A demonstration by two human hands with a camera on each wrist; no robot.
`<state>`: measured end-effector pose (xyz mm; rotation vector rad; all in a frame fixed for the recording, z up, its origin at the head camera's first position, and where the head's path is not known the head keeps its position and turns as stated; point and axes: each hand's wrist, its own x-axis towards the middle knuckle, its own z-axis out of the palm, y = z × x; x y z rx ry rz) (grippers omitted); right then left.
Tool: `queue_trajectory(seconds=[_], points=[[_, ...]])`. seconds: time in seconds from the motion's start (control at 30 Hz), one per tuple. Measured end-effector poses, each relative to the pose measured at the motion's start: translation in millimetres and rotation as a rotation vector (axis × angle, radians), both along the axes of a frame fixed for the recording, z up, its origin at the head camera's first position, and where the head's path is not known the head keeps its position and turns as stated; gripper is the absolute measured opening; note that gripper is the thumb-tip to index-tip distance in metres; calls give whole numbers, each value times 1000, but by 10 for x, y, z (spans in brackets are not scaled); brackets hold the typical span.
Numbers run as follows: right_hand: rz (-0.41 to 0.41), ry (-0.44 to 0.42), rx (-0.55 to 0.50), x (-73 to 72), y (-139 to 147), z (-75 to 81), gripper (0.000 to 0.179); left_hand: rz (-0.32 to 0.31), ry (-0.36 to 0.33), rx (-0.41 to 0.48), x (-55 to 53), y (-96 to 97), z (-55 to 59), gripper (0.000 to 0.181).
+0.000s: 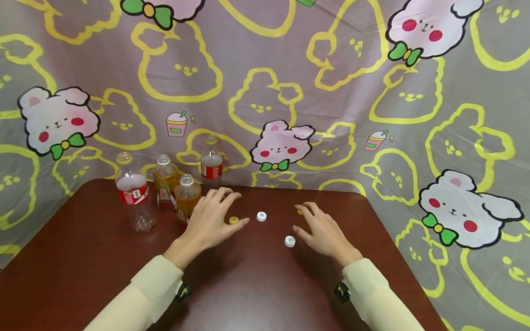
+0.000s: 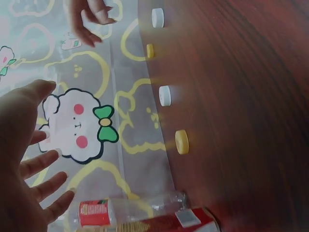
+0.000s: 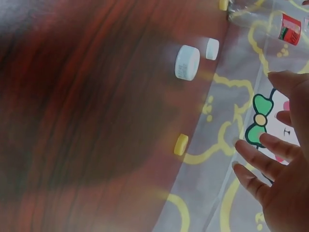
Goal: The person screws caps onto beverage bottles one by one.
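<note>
My left hand (image 1: 209, 217) hovers over the table with spread, bent fingers and holds nothing. A yellow bottle cap (image 1: 234, 220) lies near its thumb. My right hand (image 1: 326, 233) also hangs in the air, fingers apart and nothing in them. Close to its thumb is a white bottle cap (image 1: 289, 241). Beyond its fingertips a second yellow cap (image 1: 299, 212) is partly hidden in the head view, but the right wrist view shows that yellow cap (image 3: 181, 144) whole. Another white cap (image 1: 261, 216) lies between the two hands.
Several uncapped plastic bottles stand at the back left: a clear red-labelled one (image 1: 136, 202), two with amber labels or contents (image 1: 166, 181), and another clear one (image 1: 211, 168) by the cloth. A patterned cloth (image 1: 343, 99) hangs behind the brown table (image 1: 255, 298).
</note>
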<state>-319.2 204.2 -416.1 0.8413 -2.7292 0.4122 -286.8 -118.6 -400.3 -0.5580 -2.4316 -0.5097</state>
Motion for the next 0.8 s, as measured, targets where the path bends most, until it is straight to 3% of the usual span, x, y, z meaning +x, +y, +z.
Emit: queue_trajectory(seconds=[0.3, 0.53, 0.67, 0.8], points=[[18, -191, -1, 31, -78, -119, 64, 90, 152, 161, 179, -347, -18, 62], [75, -235, 42, 16, -84, -198, 65, 159, 216, 255, 205, -550, -112, 71], [95, -241, 61, 10, -132, -235, 64, 238, 174, 346, 200, -637, -156, 80], [83, -267, 80, -24, -183, -274, 63, 319, 87, 448, 162, -700, -192, 93]])
